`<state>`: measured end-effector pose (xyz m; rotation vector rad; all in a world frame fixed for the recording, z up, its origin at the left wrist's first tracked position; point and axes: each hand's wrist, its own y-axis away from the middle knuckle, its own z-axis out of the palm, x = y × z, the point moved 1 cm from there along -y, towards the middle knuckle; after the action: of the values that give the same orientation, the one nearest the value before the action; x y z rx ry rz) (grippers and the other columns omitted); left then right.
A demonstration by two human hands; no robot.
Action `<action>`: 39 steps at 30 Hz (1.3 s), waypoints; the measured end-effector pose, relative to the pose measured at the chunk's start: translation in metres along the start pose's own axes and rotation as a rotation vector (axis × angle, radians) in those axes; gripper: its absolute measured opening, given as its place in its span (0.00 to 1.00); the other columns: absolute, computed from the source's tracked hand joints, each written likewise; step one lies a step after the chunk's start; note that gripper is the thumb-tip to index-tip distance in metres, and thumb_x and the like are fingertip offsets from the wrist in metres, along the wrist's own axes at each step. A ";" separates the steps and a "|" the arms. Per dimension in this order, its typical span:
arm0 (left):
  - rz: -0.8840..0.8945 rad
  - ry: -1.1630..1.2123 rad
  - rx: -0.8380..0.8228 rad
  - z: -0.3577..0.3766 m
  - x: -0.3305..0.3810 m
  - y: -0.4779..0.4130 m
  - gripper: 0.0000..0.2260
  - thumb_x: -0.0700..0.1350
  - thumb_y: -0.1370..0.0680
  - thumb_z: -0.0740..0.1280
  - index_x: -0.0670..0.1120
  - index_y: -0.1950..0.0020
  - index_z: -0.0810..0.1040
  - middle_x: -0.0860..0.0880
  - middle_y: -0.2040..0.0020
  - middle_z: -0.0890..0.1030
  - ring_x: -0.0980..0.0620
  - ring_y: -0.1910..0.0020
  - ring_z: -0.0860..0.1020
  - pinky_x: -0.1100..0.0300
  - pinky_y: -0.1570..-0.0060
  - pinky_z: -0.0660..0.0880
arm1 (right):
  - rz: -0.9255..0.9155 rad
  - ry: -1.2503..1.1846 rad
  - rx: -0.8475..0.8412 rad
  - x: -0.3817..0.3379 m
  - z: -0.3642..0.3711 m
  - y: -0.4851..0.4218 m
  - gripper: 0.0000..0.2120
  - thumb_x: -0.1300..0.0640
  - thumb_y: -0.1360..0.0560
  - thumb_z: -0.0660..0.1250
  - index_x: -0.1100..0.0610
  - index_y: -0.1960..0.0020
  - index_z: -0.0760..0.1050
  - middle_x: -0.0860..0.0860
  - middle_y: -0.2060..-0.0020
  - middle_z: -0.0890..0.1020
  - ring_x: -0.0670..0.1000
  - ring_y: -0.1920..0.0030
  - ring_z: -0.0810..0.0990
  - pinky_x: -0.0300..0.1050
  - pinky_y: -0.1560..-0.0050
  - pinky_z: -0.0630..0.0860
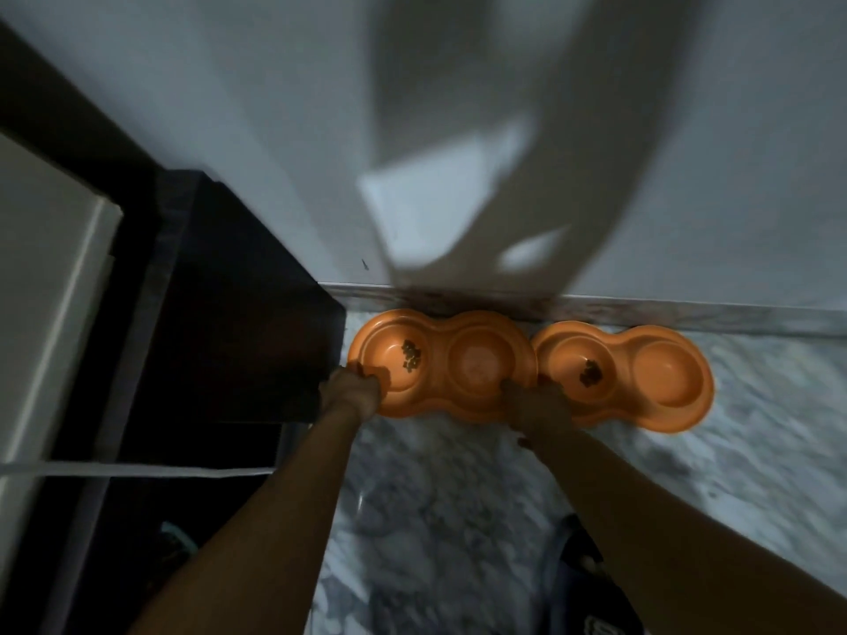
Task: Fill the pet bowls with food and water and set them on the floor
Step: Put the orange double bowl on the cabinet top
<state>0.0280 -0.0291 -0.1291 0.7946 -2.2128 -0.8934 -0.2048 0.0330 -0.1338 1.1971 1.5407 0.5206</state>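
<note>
Head view: two orange double bowls of smooth, glossy plastic lie in the middle of the frame. Each is a rounded peanut shape with two round wells sunk into a broad rim.

The held double bowl (442, 364) sits centre-left, and its far edge is close against the skirting strip (687, 311). The left hand (353, 389) grips its left end, fingers curled over the rim. The right hand (534, 403) grips the near rim at its right end, fingers likewise curled. Whether this bowl rests fully on the floor (458, 497) cannot be told.

The second double bowl (632, 378) lies just to the right on the floor. Its left end meets the right end of the first.

The floor is polished marble, white with grey veining. The skirting is a mottled stone band under a plain pale wall (229, 130) crossed by a broad shadow. A dark, flat-sided cabinet (238, 336) fills the left, and a white panel (46, 291) stands at the far left edge.

In the held bowl, the left well (389, 350) carries a small clump of brown kibble (411, 355). The right well (479, 366) looks paler, and what it holds cannot be told. In the second bowl, the left well has a similar dark clump (590, 374), while nothing solid shows in its right well (667, 371).
</note>
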 end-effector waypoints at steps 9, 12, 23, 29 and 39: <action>-0.013 0.125 -0.013 -0.103 0.036 0.225 0.39 0.66 0.36 0.67 0.39 0.35 0.78 0.39 0.42 0.83 0.40 0.46 0.83 0.51 0.48 0.81 | -0.037 0.181 0.027 -0.076 -0.139 0.215 0.15 0.48 0.25 0.69 0.61 0.52 0.77 0.62 0.55 0.84 0.62 0.54 0.85 0.55 0.53 0.81; -0.011 0.147 0.013 -0.151 0.051 0.329 0.36 0.60 0.27 0.71 0.37 0.29 0.68 0.39 0.39 0.80 0.40 0.46 0.81 0.51 0.49 0.80 | 0.008 0.231 0.007 -0.092 -0.189 0.303 0.28 0.42 0.28 0.67 0.62 0.38 0.73 0.59 0.56 0.83 0.59 0.58 0.85 0.49 0.63 0.80; 0.199 0.043 0.101 -0.305 0.031 0.647 0.29 0.60 0.22 0.68 0.40 0.31 0.69 0.38 0.35 0.78 0.37 0.38 0.78 0.46 0.38 0.76 | -0.201 0.368 0.059 -0.110 -0.316 0.619 0.32 0.36 0.28 0.65 0.62 0.37 0.75 0.57 0.60 0.85 0.53 0.68 0.86 0.41 0.73 0.76; 0.207 0.110 0.156 -0.366 -0.019 0.736 0.42 0.66 0.32 0.68 0.41 0.26 0.68 0.40 0.35 0.80 0.37 0.38 0.79 0.45 0.37 0.77 | -0.323 0.371 0.001 -0.098 -0.317 0.732 0.21 0.39 0.24 0.63 0.59 0.53 0.77 0.61 0.58 0.86 0.61 0.57 0.87 0.52 0.58 0.82; 0.193 0.213 0.372 -0.536 -0.182 0.817 0.28 0.62 0.27 0.69 0.42 0.38 0.72 0.41 0.45 0.78 0.40 0.54 0.84 0.49 0.53 0.85 | -0.521 0.494 -0.187 -0.103 -0.182 0.890 0.24 0.41 0.28 0.66 0.60 0.43 0.75 0.58 0.55 0.84 0.56 0.61 0.84 0.44 0.60 0.75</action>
<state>0.2869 0.3798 0.7389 0.7840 -2.2435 -0.2913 -0.0072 0.3446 0.7028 0.5014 2.0808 0.6157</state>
